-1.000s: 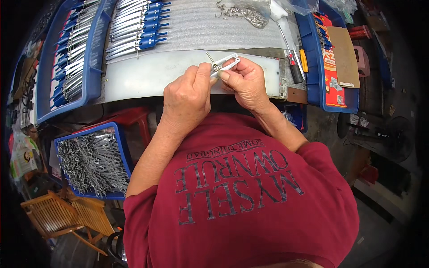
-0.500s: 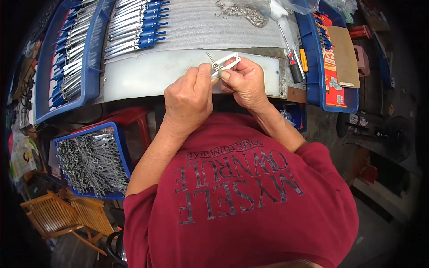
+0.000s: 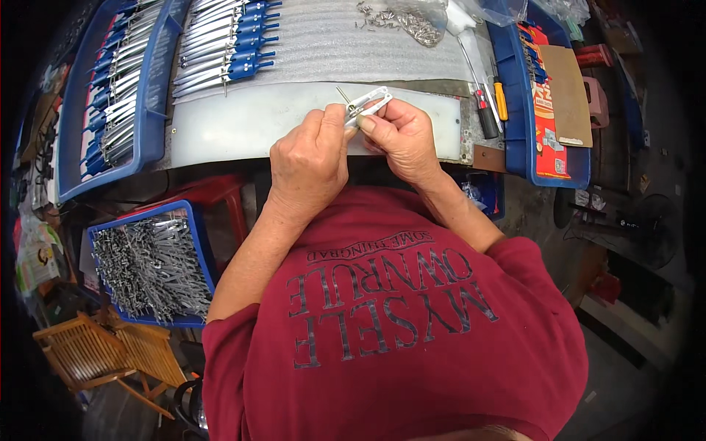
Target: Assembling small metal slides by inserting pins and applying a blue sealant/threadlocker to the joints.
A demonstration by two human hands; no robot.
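Note:
A silver-coloured, two-armed metal part (image 3: 369,98) with a thin pin standing out near its joint is held between both hands above the front of the bench. My left hand (image 3: 309,151) is closed round its near left end, the fingers curled so that they hide much of it. Against its other side, my right hand (image 3: 401,140) pinches with thumb and forefinger. Beneath the hands lies a smooth white board (image 3: 220,128). Behind and to the left, several silver parts with blue ends (image 3: 246,66) lie in a row on grey foam sheet (image 3: 323,44).
Small metal pins (image 3: 419,28) lie piled at the back. Two screwdrivers, one red and black (image 3: 487,121), one yellow (image 3: 501,101), lie at right. Blue trays (image 3: 152,95) (image 3: 519,103) flank the bench. A blue bin (image 3: 198,235) of metal parts stands lower left.
The metal part has shifted and turned slightly in my fingers, its forked end moving a little left. Both hands keep their hold and have barely moved.

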